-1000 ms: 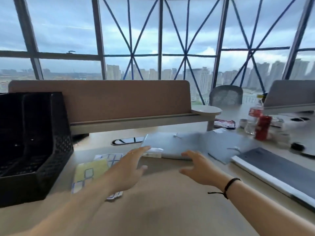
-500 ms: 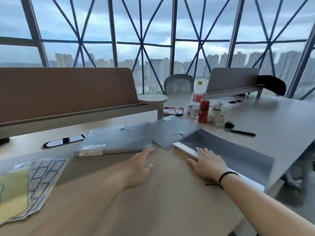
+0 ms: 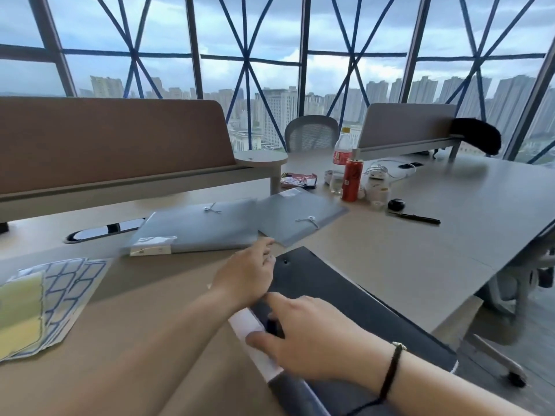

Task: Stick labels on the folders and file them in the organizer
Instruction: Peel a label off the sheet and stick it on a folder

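Gripping dark folder (image 3: 345, 298): both hands, left (image 3: 246, 277); right (image 3: 309, 340)

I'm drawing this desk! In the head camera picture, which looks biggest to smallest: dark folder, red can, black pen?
1. dark folder, though it's nearest the camera
2. black pen and red can: too alike to rank

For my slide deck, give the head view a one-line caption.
Both hands, left hand and right hand, on the dark folder; label sheets lie left.
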Demonstrator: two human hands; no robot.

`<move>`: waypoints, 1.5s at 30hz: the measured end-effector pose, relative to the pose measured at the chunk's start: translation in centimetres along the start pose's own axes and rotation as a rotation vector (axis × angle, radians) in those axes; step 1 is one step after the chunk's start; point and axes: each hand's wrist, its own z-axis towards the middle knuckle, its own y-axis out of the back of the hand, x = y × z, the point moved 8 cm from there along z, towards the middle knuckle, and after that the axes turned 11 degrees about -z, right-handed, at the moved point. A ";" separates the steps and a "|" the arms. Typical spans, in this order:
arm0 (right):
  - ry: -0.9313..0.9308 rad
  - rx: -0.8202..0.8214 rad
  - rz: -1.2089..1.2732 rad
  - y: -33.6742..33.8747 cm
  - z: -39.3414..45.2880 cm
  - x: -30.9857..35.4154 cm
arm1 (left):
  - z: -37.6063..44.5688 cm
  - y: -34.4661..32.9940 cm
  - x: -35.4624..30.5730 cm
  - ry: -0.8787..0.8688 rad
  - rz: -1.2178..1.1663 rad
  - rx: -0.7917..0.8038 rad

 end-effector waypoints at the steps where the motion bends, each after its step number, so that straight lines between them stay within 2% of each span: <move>1: 0.027 0.017 0.089 0.2 -0.3 0.8 | -0.6 0.7 0.6 0.015 0.018 0.016; 3: 0.038 -0.013 0.166 0.7 0.1 0.5 | -2.6 1.9 2.2 0.054 0.067 0.064; 6: 0.012 -0.075 0.147 0.4 1.7 -1.8 | -6.6 3.4 4.7 0.086 0.320 0.118; 9: 0.061 0.015 0.108 -2.3 2.9 -1.0 | -10.6 5.5 5.0 0.013 0.395 0.100; 13: 0.216 0.002 0.067 -5.0 3.1 5.1 | -15.2 9.6 6.4 0.063 0.430 0.031; 18: 0.306 -0.058 0.058 -6.0 3.1 12.9 | -21.0 15.2 9.2 0.146 0.446 -0.071; 26: 0.447 -0.034 0.086 -6.8 2.9 25.0 | -27.4 23.0 12.5 0.292 0.417 -0.203; 32: 0.490 -0.023 0.140 -6.0 4.1 29.0 | -28.7 27.9 15.2 0.412 0.394 -0.281; 35: 0.410 -0.140 0.248 -3.7 6.8 28.7 | -27.3 30.7 16.9 0.447 0.331 -0.312; 37: 0.348 -0.164 0.302 -2.6 9.7 28.9 | -25.9 31.9 18.3 0.472 0.265 -0.310; 45: 0.359 -0.016 0.210 -5.0 19.2 33.5 | -22.2 32.7 22.6 0.495 0.093 -0.295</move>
